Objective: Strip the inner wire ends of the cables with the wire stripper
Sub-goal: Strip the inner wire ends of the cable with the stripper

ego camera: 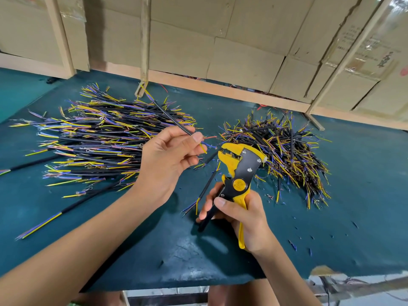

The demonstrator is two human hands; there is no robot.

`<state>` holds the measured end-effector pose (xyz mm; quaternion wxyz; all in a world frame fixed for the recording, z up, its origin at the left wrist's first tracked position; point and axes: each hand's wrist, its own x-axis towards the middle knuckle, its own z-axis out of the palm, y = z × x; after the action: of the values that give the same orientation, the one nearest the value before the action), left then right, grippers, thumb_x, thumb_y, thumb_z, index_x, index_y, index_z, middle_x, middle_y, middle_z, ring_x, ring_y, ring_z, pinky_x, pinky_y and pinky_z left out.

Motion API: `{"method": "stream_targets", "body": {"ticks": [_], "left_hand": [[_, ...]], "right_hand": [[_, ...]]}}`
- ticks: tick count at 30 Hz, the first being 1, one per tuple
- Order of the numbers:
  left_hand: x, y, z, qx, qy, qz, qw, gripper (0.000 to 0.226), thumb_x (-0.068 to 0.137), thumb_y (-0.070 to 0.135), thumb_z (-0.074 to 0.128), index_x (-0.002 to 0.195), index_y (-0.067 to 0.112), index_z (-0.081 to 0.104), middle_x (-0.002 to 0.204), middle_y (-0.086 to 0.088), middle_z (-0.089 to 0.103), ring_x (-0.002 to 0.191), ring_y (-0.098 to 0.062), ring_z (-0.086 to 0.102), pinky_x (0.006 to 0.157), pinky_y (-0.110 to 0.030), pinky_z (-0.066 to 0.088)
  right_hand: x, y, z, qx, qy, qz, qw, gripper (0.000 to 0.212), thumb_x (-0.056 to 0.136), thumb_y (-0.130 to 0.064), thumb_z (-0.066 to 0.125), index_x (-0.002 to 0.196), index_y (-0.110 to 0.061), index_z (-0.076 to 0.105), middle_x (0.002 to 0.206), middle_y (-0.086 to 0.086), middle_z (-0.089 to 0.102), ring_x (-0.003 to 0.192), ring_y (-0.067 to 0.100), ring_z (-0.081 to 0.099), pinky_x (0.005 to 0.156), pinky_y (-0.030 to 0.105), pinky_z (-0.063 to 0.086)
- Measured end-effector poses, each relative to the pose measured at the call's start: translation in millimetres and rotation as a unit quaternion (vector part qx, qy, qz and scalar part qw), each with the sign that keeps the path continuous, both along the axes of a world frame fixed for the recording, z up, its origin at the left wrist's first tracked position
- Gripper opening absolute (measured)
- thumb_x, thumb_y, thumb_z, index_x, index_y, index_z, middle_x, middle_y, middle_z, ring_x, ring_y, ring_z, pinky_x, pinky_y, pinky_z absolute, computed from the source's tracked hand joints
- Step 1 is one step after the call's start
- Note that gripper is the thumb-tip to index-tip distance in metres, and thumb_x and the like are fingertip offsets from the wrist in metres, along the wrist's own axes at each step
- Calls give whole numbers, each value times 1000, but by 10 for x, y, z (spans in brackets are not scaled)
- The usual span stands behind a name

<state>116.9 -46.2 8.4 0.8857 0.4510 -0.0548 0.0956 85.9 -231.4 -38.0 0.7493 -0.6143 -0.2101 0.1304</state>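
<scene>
A black cable is pinched by the left hand, its coloured wire ends just beside the stripper, which is gripped by the right hand above the tabletop, between two cable piles.

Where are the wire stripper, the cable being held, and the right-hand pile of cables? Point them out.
wire stripper [241, 171]: head view, on its black middle plate.
held cable [171, 117]: head view, on its black sheath above the left hand [170, 157].
right-hand pile [293, 151]: head view, on the tangle's middle.
</scene>
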Motion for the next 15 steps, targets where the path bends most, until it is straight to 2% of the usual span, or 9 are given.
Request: {"method": "stream_targets", "body": {"ticks": [4, 9, 12, 15], "left_hand": [[-11, -3, 8, -9, 1, -10, 1000, 18, 82, 8, 72, 98, 7, 65, 77, -2, 73, 65, -14, 67, 58, -24, 49], [-34, -62, -5, 40, -16, 15, 999, 19, 76, 12, 77, 92, 9, 67, 72, -5, 71, 67, -18, 70, 56, -25, 49], [-50, -86, -11, 64, -32, 35, 997, 21, 75, 15, 78, 91, 9, 67, 70, -7, 71, 66, -19, 69, 56, -25, 49], [-57, -97, -3, 70, -37, 40, 996, 22, 75, 16, 78, 92, 8, 67, 70, -8, 70, 65, -20, 69, 56, -25, 48]], "right_hand": [[-16, 4, -18, 9, -10, 3, 1000, 18, 93, -27, 71, 101, -11, 66, 85, 13, 69, 80, 37, 65, 78, 54, 46], [-8, 12, -15, 13, -9, 8, 1000, 18, 93, -15, 66, 102, 0, 62, 85, 19, 66, 79, 39, 65, 77, 51, 49], [-10, 14, -7, 17, -3, 5, 1000, 13, 93, -16, 66, 100, -5, 64, 83, 18, 67, 78, 39, 66, 77, 50, 50], [-2, 31, 8, 11, -14, -1, 1000, 4, 94, -15, 63, 92, -15, 67, 78, 12, 68, 71, 35, 66, 71, 55, 49]]}}
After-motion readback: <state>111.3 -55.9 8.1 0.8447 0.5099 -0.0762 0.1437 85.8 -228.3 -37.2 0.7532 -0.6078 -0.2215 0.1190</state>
